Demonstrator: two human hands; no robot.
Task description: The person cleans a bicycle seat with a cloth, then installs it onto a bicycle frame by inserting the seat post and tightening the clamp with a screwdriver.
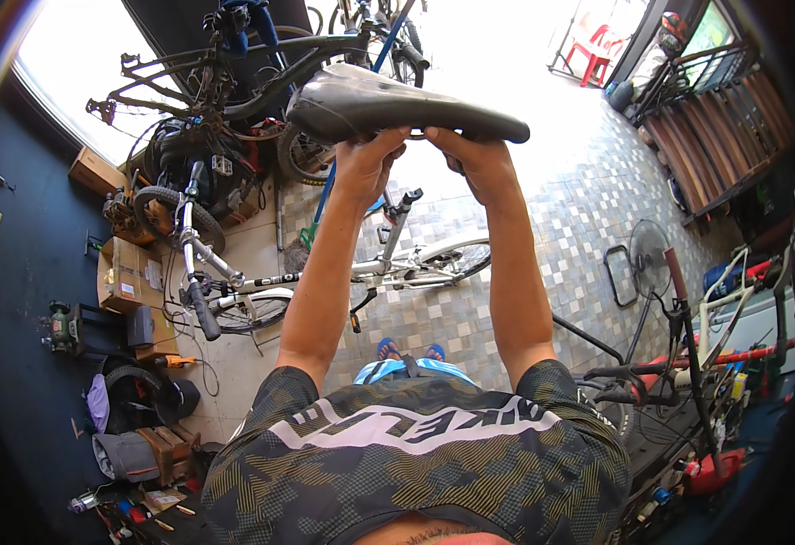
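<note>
A black bicycle saddle (pixel 388 102) is held up in front of me at arm's length, its wide end to the left and its narrow nose to the right. My left hand (pixel 367 166) is closed on its underside near the middle. Close beside it, my right hand (pixel 481 163) grips the underside toward the nose; the fingers of both hands are partly hidden. Below my arms stands a white bicycle (pixel 397 265), whose bare seat post (pixel 401 211) rises between my forearms. Its handlebar (pixel 199 304) is at the left.
A dark bicycle frame (pixel 298 95) hangs at the upper left. Cardboard boxes (pixel 125 277) and a bench grinder (pixel 61 327) line the left wall. On the right are a standing fan (pixel 649 247), a slatted wooden rack (pixel 720 145) and bicycle parts. A red chair (pixel 593 53) stands far off.
</note>
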